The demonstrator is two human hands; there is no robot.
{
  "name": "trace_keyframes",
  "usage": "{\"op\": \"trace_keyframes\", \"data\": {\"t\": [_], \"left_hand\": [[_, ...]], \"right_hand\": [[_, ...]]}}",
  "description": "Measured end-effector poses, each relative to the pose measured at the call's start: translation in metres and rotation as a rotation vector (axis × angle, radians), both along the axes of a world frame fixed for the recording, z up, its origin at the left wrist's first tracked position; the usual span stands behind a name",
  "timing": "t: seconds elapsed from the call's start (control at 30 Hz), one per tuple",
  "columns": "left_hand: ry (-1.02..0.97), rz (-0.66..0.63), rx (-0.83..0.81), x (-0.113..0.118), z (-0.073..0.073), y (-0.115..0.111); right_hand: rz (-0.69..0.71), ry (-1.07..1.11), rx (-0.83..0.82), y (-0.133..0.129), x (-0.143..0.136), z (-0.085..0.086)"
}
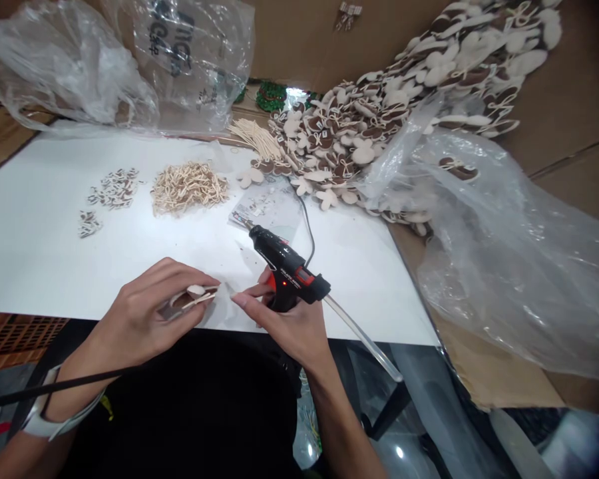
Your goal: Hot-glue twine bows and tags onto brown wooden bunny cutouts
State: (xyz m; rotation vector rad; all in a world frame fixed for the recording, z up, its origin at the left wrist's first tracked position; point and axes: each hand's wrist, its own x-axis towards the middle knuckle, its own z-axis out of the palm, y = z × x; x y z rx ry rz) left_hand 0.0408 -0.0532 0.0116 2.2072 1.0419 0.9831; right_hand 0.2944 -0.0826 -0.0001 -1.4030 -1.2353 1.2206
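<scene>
Left hand (147, 307) pinching small brown-and-white piece (196, 291), left of glue gun (280, 256). Right hand (299, 327) wrapped round glue gun; whether thumb and forefinger meet, cannot tell. Step: apparently handling piece; next move likely calls for steady pinch.

Small pale piece (196, 291), partly hidden
Your left hand (147, 307) covers much of it; your right hand (297, 327) partly masks the glue gun (278, 254); its lettering (291, 275) is illegibly small.
</scene>
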Motion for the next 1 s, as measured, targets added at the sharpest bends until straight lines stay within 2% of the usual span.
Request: {"op": "trace_keyframes", "data": {"t": [0.17, 0.33, 0.47, 0.6, 0.7, 1.0], "left_hand": [[-0.078, -0.071, -0.148, 0.003, 0.002, -0.003], [-0.088, -0.012, -0.181, 0.003, 0.001, -0.002], [-0.078, 0.03, -0.211, -0.002, -0.005, -0.004], [-0.107, 0.046, -0.298, -0.006, -0.012, -0.007], [-0.164, 0.054, -0.367, -0.003, -0.011, -0.007], [-0.21, 0.055, -0.378, 0.005, -0.006, -0.003]], "right_hand": [[0.061, -0.056, 0.063, 0.001, 0.0, 0.002], [0.123, -0.049, 0.029, 0.0, 0.002, 0.004], [0.122, -0.035, 0.035, 0.0, 0.003, 0.003], [0.132, -0.112, 0.057, 0.001, 0.004, 0.003], [0.158, -0.117, 0.062, 0.0, 0.004, 0.002], [0.165, -0.122, 0.11, 0.0, 0.004, 0.0]]}}
